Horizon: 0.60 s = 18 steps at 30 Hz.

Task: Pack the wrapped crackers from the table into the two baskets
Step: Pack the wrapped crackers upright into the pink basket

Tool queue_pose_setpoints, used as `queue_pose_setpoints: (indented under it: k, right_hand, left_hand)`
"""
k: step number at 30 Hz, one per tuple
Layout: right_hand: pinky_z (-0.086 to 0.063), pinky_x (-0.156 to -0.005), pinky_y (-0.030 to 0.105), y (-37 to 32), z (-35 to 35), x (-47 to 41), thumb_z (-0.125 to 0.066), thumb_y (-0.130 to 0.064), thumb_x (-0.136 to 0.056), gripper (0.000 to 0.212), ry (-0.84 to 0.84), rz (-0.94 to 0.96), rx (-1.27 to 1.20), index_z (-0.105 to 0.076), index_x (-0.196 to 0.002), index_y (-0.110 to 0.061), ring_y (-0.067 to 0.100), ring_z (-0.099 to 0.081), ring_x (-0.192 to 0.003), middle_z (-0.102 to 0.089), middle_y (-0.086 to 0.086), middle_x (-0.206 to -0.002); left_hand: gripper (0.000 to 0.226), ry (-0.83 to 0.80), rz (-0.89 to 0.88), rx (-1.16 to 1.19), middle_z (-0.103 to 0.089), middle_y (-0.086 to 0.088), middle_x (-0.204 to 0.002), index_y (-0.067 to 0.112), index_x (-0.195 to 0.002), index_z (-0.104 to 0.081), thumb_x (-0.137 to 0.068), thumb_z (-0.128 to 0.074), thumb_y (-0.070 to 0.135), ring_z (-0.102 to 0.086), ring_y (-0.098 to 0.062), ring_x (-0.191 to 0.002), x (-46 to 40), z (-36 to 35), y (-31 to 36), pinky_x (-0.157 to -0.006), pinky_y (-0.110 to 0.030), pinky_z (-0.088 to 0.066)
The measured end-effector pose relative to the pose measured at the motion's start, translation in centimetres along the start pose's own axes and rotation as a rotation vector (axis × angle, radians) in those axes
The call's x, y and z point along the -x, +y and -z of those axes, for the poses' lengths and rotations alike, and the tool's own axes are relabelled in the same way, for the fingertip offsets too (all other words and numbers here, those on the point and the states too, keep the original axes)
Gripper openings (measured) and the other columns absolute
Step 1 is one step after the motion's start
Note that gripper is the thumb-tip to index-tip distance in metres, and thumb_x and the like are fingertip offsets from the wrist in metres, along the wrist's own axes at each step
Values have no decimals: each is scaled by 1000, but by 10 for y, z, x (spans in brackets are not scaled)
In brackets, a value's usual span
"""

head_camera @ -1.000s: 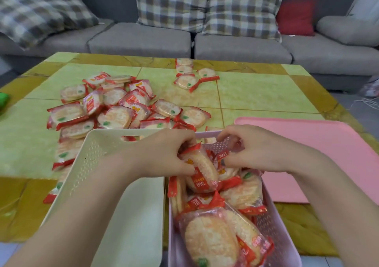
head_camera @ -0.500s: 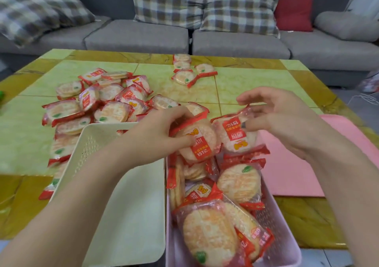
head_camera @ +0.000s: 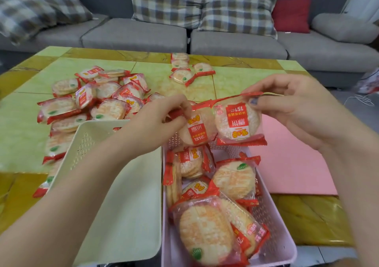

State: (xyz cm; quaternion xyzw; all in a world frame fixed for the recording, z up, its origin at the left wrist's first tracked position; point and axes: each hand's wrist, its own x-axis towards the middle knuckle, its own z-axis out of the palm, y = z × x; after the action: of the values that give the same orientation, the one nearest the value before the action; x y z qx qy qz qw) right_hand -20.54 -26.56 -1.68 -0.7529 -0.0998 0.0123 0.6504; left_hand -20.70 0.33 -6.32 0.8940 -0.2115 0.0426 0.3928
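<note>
The cream basket [head_camera: 123, 195] runs off the bottom edge, and the left arm covers part of its floor. The pink basket [head_camera: 272, 215] has its near end cut off too; packets hide most of its floor. The pile [head_camera: 92, 102] is partly hidden behind the cream basket's wall. The left hand [head_camera: 155, 123] covers one corner of its packet [head_camera: 196, 129]. Print on the far packets [head_camera: 184, 70] is too small to read.

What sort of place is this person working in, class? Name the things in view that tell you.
Most likely a home living room: a grey sofa with checked cushions and a red cushion stands behind a low tiled table.
</note>
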Motion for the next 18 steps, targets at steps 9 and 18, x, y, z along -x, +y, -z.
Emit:
queue_pose_setpoints:
  k: [9,18]
  right_hand:
    - [-57,-93,39,22,-45,-4,-68,9,-83,21,48,165,268,-70,-88,-11,18,-70,-96,-72,1,-107]
    - [-46,-97,20,27,-46,4,-66,-7,-84,48,-151,179,603,-58,-124,-32,-4,-55,-117,-61,-18,-123]
  left_hand:
    - [34,-128,65,208,-69,7,-93,25,-95,-68,-89,-55,55,-67,-13,-90,-11,-8,4,-84,-36,-55]
    - [31,-92,-109,-62,-64,6,-90,25,-106,-52,-83,-72,24,-60,-20,-78,-9,-18,9,-71,-47,-51]
